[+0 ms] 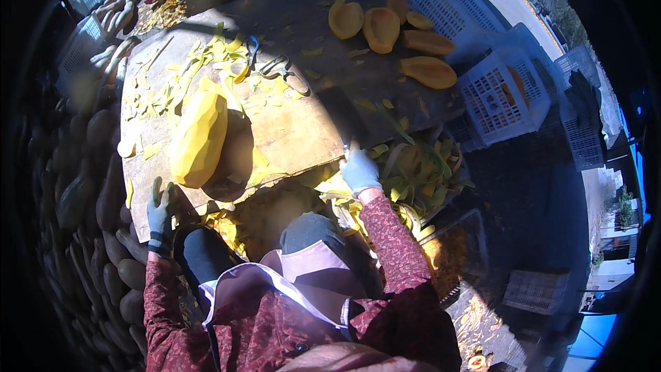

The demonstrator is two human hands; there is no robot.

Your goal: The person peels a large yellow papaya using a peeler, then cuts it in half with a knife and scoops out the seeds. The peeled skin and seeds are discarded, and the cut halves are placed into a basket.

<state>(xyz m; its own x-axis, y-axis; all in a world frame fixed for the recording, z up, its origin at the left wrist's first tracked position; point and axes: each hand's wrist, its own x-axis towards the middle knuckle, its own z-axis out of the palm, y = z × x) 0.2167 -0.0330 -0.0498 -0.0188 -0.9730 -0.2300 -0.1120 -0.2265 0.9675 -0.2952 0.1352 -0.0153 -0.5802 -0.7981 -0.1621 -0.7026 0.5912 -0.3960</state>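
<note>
A peeled yellow squash [200, 139] lies on the worn board tabletop [299, 134], left of centre. My left hand [161, 212], in a grey-blue glove, is at the board's front edge just below the squash. Its fingers are apart and it holds nothing. My right hand [360, 169], gloved too, grips the handle of a wide-bladed knife [341, 108] at the front right edge. The dark blade points away from me over the board, partly lost in shadow. Beyond the squash are a blue-handled peeler [252, 49] and another peeler-like tool [276, 65].
Several hollowed squash halves [381, 30] rest at the far right of the board. Peel strips [191, 72] litter its far left. White plastic crates [503, 95] stand to the right. Peelings [423, 175] heap below the right edge. Unpeeled squashes [113, 248] are piled at left.
</note>
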